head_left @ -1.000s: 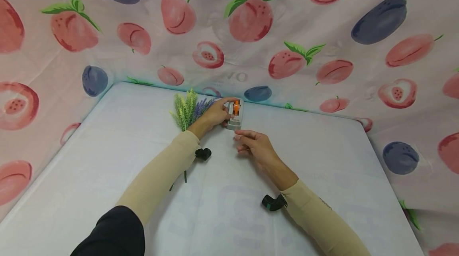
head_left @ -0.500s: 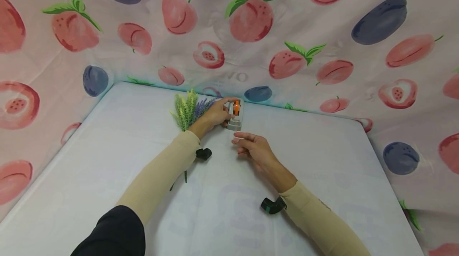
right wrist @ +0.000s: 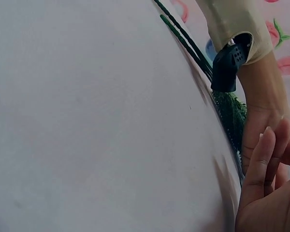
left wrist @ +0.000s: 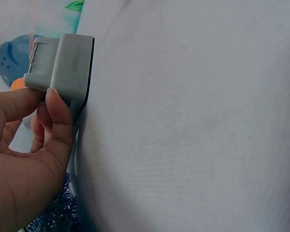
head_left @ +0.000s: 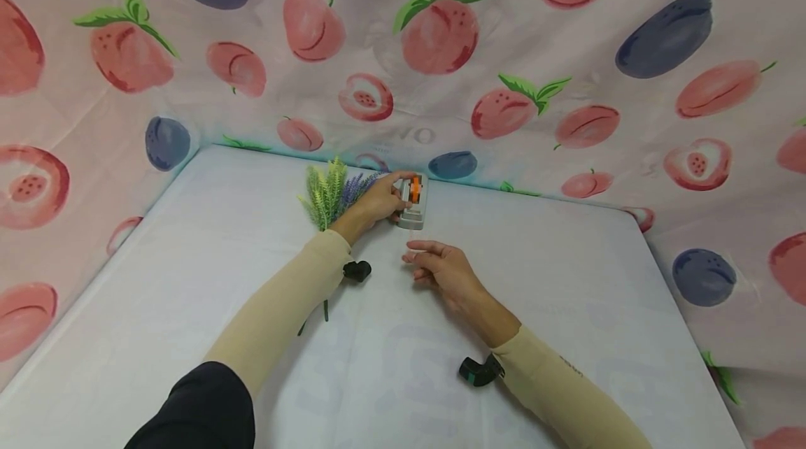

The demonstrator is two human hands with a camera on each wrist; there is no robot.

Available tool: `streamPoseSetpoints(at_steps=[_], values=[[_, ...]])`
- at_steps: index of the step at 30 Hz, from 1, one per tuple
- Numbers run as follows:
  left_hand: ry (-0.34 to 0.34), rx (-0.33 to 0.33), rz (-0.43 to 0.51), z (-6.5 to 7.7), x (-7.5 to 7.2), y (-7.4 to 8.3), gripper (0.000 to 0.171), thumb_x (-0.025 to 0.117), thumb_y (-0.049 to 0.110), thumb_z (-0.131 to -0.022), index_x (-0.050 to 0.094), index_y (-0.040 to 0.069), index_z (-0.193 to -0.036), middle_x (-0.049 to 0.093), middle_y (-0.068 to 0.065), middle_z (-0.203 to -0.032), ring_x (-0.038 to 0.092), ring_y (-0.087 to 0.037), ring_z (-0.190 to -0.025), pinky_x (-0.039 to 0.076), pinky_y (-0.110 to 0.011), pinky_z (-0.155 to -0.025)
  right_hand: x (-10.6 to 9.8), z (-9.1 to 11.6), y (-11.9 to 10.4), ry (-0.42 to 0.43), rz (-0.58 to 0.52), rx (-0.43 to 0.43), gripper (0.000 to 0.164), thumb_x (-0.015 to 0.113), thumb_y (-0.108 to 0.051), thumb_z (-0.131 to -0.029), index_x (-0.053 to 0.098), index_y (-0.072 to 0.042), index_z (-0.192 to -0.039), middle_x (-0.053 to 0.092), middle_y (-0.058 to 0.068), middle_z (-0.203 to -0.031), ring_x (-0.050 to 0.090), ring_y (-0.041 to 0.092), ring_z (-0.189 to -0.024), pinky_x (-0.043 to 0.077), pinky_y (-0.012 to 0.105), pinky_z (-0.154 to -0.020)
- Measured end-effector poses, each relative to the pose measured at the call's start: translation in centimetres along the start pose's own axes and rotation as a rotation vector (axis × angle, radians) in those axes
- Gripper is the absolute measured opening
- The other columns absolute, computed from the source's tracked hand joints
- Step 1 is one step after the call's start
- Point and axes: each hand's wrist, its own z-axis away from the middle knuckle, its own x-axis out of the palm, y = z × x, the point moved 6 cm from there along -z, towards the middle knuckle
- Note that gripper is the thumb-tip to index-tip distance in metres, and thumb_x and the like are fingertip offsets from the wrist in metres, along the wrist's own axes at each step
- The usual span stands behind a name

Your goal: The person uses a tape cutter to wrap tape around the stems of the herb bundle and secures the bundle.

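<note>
Grips a grey tape dispenser from its left side with the left hand, with thumb and fingers closed on the body, near the back edge of the white table. In the left wrist view, shows a toothed cutting edge at the dispenser's end, just beyond the fingertips. Also shows an orange wheel inside the dispenser. Pinches a faint strip of clear tape with the right hand, just in front of the dispenser, with thumb and forefinger close together; too thin to make out in the right wrist view. Close to the left hand, has yellow-green flowers lying on the table, with purple flowers beside them, partly behind that hand, and green stems coming out below the left forearm. Wears beige sleeves on both forearms, with a small black camera at the left wrist and another black camera at the right. Behind the table, has a pink cloth printed with fruit.
</note>
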Motion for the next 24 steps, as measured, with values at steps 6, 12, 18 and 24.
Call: streamPoseSetpoints(at_steps=[6, 12, 18, 24], values=[[-0.005, -0.007, 0.005, 0.1, 0.0, 0.0, 0.062, 0.065, -0.002, -0.096, 0.051, 0.029, -0.148, 0.051, -0.009, -0.084, 0.057, -0.019, -0.069, 0.054, -0.036, -0.06, 0.2, 0.3, 0.3, -0.004, 0.006, 0.005, 0.034, 0.065, -0.006, -0.097, 0.065, 0.0, -0.13, 0.076, 0.008, -0.106, 0.06, 0.009, -0.064, 0.056, 0.023, -0.065], [-0.009, -0.005, 0.008, 0.1, 0.0, 0.0, 0.062, 0.065, -0.002, -0.096, 0.051, 0.03, -0.148, 0.052, -0.009, -0.085, 0.059, -0.02, -0.071, 0.054, -0.036, -0.06, 0.4, 0.8, 0.5, -0.001, 0.01, 0.015, 0.032, 0.067, -0.006, -0.096, 0.067, -0.002, -0.128, 0.077, 0.007, -0.104, 0.06, 0.009, -0.063, 0.055, 0.023, -0.064], [-0.014, 0.0, 0.015, 0.2, -0.1, 0.1, 0.061, 0.064, -0.002, -0.097, 0.052, 0.03, -0.148, 0.052, -0.01, -0.084, 0.062, -0.022, -0.075, 0.054, -0.037, -0.061, 1.2, 1.6, 0.8, -0.052, 0.029, 0.022, 0.033, 0.066, -0.006, -0.096, 0.066, 0.001, -0.129, 0.076, 0.007, -0.101, 0.06, 0.01, -0.063, 0.056, 0.024, -0.064], [-0.016, 0.007, 0.004, 0.3, 0.0, 0.1, 0.061, 0.064, -0.002, -0.097, 0.051, 0.029, -0.148, 0.053, -0.01, -0.084, 0.06, -0.021, -0.072, 0.054, -0.037, -0.061, 1.3, 2.2, 1.0, -0.049, 0.034, 0.014, 0.032, 0.066, -0.004, -0.096, 0.065, 0.0, -0.128, 0.076, 0.008, -0.1, 0.06, 0.011, -0.063, 0.056, 0.023, -0.064]])
